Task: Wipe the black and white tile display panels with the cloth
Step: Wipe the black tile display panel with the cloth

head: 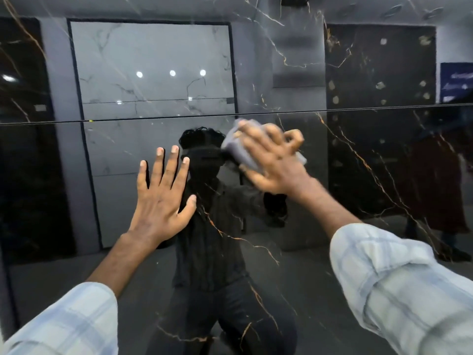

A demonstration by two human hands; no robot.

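We find the fingers (pixel 256 139) of the right hand (pixel 271 165) curled over a grey cloth (pixel 239 151), grasping it and pressing it against the glossy black tile panel (pixel 320 290). The cloth is bunched; its folds show at the far left of the knuckles and again at the right of the hand. Hand and cloth are blurred, so we cannot tell how the thumb lies.

The fingers (pixel 170 170) of the left hand (pixel 161 201) are released: straight, spread apart, with the palm flat on the same panel. This hand sits left of and lower than the right hand, near it but apart from it and from the cloth.

The cloth lies just below a thin horizontal seam (pixel 153 120) that runs across the full width of the panel. Orange and white veins (pixel 358 157) cross the black surface on the right and below the hands.

Both forearms come up from the near edge in rolled, pale checked sleeves, the left sleeve (pixel 64 324) and the right sleeve (pixel 399 290).

The polished surface mirrors a white tile panel (pixel 153 62) with grey veining at upper left, and ceiling spots as bright dots.
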